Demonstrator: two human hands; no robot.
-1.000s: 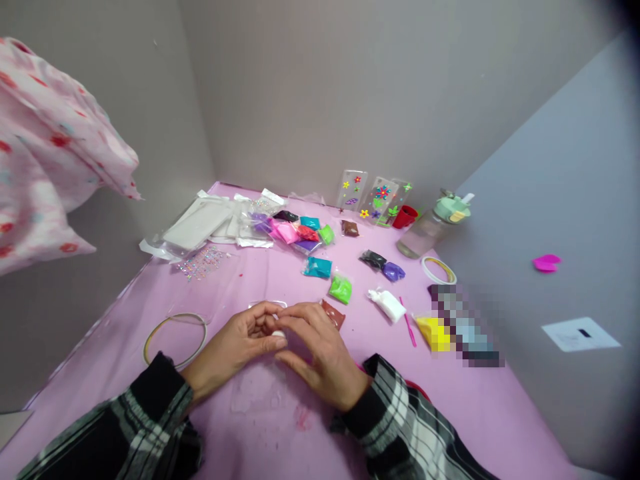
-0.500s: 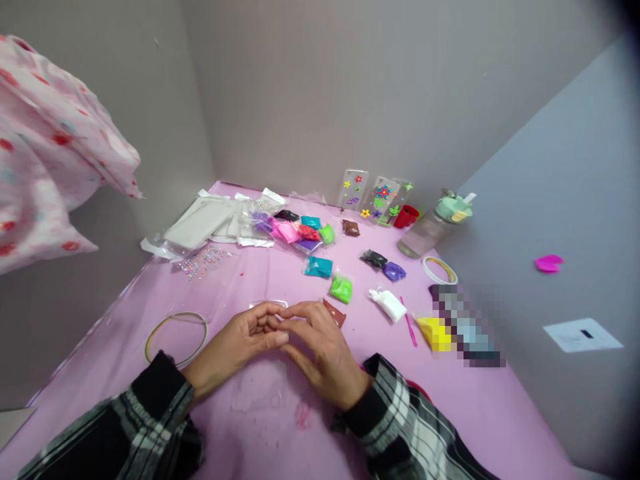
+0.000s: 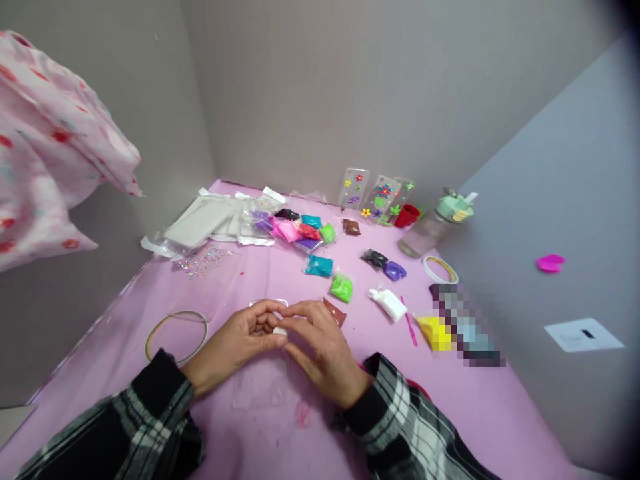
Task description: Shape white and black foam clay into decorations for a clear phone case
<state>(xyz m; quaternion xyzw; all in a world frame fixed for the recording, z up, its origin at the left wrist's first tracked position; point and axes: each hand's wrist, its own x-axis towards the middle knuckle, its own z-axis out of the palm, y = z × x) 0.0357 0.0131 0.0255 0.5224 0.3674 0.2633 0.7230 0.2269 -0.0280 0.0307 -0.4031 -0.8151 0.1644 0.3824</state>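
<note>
My left hand (image 3: pixel 253 331) and my right hand (image 3: pixel 317 347) meet fingertip to fingertip above the table. Between them shows a small white piece of clay (image 3: pixel 280 331), pinched by the left thumb and fingers and touched by the right fingers. Most of the piece is hidden behind the fingers. Below my hands a clear phone case (image 3: pixel 260 395) lies on the pink tabletop, partly covered by them. A brown clay packet (image 3: pixel 335 312) is just beyond my right hand. Further off are a green clay packet (image 3: pixel 341 288) and a blue one (image 3: pixel 319 266).
A white tube (image 3: pixel 388 304), a pink stick (image 3: pixel 409 321) and a yellow packet (image 3: pixel 434 333) lie to the right. Tape rolls lie at left (image 3: pixel 148 343) and right (image 3: pixel 440 269). Decorated phone cases (image 3: pixel 383 193) and a bottle (image 3: pixel 425 233) stand behind. Patterned pink cloth (image 3: pixel 60 147) hangs at left.
The fingers have shifted slightly, and the white piece between them is now visible. Both hands stay in nearly the same place.
</note>
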